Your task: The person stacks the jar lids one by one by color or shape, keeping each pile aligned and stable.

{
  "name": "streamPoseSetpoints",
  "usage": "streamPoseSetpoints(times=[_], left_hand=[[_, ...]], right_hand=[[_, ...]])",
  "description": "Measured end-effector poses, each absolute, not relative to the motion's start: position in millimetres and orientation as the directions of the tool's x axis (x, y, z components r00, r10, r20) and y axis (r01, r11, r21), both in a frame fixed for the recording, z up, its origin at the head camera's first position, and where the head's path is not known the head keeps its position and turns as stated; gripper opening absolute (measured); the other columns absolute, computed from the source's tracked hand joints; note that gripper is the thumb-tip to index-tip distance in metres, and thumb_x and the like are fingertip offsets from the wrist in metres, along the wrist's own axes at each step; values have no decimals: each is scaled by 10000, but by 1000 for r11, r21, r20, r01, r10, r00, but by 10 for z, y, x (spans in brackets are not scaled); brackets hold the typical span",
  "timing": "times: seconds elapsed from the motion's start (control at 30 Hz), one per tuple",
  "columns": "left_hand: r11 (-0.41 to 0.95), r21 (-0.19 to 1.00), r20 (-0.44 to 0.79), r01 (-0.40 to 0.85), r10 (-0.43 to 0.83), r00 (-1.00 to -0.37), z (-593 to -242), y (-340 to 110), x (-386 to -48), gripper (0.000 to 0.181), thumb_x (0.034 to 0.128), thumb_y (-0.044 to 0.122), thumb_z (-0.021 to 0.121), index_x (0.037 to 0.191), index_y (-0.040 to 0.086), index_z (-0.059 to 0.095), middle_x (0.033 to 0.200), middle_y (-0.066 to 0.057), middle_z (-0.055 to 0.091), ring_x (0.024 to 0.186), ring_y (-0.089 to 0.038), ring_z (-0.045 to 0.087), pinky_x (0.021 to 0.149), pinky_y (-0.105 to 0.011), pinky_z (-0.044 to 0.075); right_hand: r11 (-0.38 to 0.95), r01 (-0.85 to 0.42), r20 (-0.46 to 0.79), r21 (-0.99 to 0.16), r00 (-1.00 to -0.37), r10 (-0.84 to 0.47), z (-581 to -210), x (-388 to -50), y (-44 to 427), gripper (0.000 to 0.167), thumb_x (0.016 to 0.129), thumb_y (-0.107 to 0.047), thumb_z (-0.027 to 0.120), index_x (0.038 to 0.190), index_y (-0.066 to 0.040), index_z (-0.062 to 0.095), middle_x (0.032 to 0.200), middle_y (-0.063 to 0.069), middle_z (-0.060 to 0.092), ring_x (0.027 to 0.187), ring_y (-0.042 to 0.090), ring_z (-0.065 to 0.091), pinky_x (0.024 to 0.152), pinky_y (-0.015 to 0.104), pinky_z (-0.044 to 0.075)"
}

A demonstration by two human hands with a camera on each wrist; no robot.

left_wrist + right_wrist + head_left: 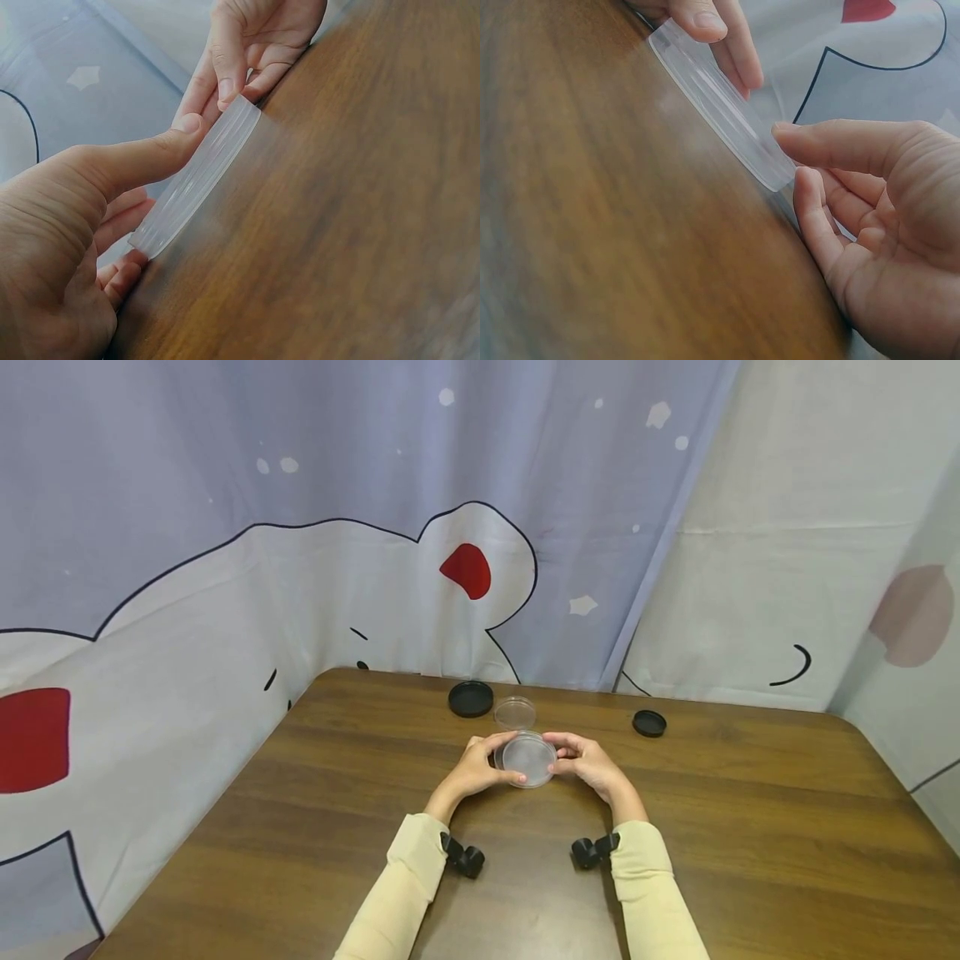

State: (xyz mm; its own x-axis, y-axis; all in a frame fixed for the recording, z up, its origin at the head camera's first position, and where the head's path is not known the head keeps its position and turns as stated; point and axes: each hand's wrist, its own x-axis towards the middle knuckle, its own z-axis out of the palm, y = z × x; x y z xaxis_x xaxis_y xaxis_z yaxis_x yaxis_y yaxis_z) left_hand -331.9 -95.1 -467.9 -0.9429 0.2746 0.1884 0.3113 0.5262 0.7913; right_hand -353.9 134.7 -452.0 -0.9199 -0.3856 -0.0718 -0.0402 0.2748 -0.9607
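Observation:
A clear round petri dish point(529, 762) lies flat at the middle of the table, between the two hands. My left hand point(477, 767) holds its left side, with the thumb near the front and the fingers at the back. On the right side, my right hand point(589, 765) grips the rim between thumb and fingers. From the left wrist, the dish's clear side wall point(199, 184) shows several parallel lines, low over the wood. The right wrist view shows the same wall point(724, 112), with the right thumb at its near end. Whether dish and lid are separate is hard to tell.
Just behind the hands lies another clear round dish point(515, 713). A larger black round dish point(471, 699) sits left of it near the back edge, and a smaller black one point(648, 723) to the right. A patterned curtain point(375, 593) hangs behind the wooden table point(750, 827).

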Motion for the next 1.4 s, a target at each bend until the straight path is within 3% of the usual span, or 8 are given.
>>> streamPoseSetpoints(times=[0.23, 0.4, 0.73, 0.9, 1.03, 1.13, 1.27, 1.4], left_hand=[[513, 804, 184, 301, 267, -946, -4679, -950, -3320, 772, 715, 219, 869, 1403, 119, 533, 1424, -77, 563, 1026, -207, 409, 887, -319, 371], [460, 833, 195, 307, 274, -942, -4679, -970, -3338, 729, 728, 223, 858, 1380, 103, 554, 1320, -143, 612, 1019, -213, 438, 866, -301, 385], [26, 989, 144, 143, -43, -989, -4702, -1007, -3412, 485, 821, 58, 746, 1263, -67, 588, 1269, -259, 607, 1025, -259, 578, 794, -141, 470], [-69, 996, 52, 62, -142, -988, -4727, -1020, -3516, 507, 832, -50, 682, 1302, -143, 517, 1356, -326, 521, 1284, -409, 507, 1048, -300, 470], [-10, 999, 46, 48, -151, -988, -4736, -1033, -3713, 516, 810, -101, 675, 1302, -140, 522, 1356, -315, 531, 1309, -400, 498, 1113, -424, 406], [66, 993, 105, 99, -112, -988, -4889, -1108, -3936, 496, 768, -14, 775, 1236, -58, 617, 1271, -210, 628, 1210, -300, 591, 1051, -346, 470], [173, 985, 19, 4, -86, -996, -4781, -1120, -3989, 486, 752, 18, 803, 1208, -29, 642, 1253, -183, 640, 1190, -282, 596, 1030, -338, 480], [221, 957, -172, -187, -82, -982, -4435, -1050, -3833, 485, 795, 12, 763, 1247, -47, 598, 1346, -232, 562, 1290, -339, 513, 1113, -418, 399]], right_hand=[[230, -24, -68, -973, -923, -380, -4530, -3552, 1353, 551, 861, -38, 677, 1376, 41, 498, 1379, 234, 537, 952, 50, 551, 792, 137, 480], [190, -16, -53, -982, -933, -357, -4537, -3552, 1350, 515, 888, -39, 650, 1364, 78, 491, 1358, 263, 546, 886, -24, 591, 792, 127, 490], [-16, 83, -76, -996, -961, -266, -4506, -3588, 1329, 513, 944, -2, 569, 1415, 106, 398, 1343, 240, 564, 960, -5, 626, 826, 147, 522], [-88, 132, -117, -987, -980, -163, -4526, -3658, 1337, 482, 960, 22, 532, 1411, 119, 392, 1095, 36, 664, 911, 4, 637, 777, 144, 532], [21, 142, -143, -990, -961, -236, -4487, -3841, 1331, 505, 968, 2, 532, 1436, 98, 368, 1191, 152, 635, 889, -2, 633, 817, 160, 539], [168, 134, -186, -977, -919, -348, -4422, -4005, 1342, 560, 989, -68, 533, 1489, 47, 308, 1359, 269, 530, 969, 32, 630, 915, 218, 531], [385, 103, -286, -917, -844, -455, -4287, -4161, 1333, 659, 1000, -166, 540, 1551, -42, 199, 1489, 275, 408, 1205, 245, 587, 1026, 343, 491], [561, 47, -362, -827, -807, -467, -4166, -4246, 1284, 740, 977, -242, 590, 1572, -139, 163, 1528, 245, 368, 1300, 366, 496, 998, 383, 504]])
